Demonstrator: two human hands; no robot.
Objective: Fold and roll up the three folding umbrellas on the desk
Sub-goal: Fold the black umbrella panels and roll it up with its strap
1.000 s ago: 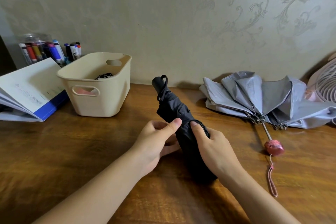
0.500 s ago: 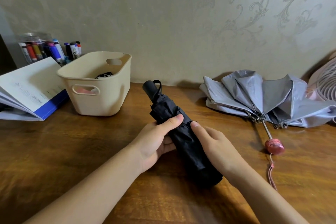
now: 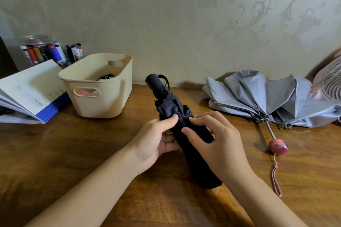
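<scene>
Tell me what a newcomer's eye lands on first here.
First is the black umbrella, bundled and tilted at the centre of the desk, gripped by the left hand while the right hand pinches its fabric. Next comes the half-collapsed grey umbrella, lying spread at the right by the wall, its pink handle pointing toward the camera.

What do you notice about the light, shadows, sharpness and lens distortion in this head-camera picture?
Head view: dim, soft light. A soft shadow lies at the foot of the wall, beside the black umbrella handle. There is a warm sheen on the desk near the umbrella's tip. The left hand and right hand are sharp, the wood grain is smeared toward the right edge, and the wide lens stretches the forearms.
</scene>
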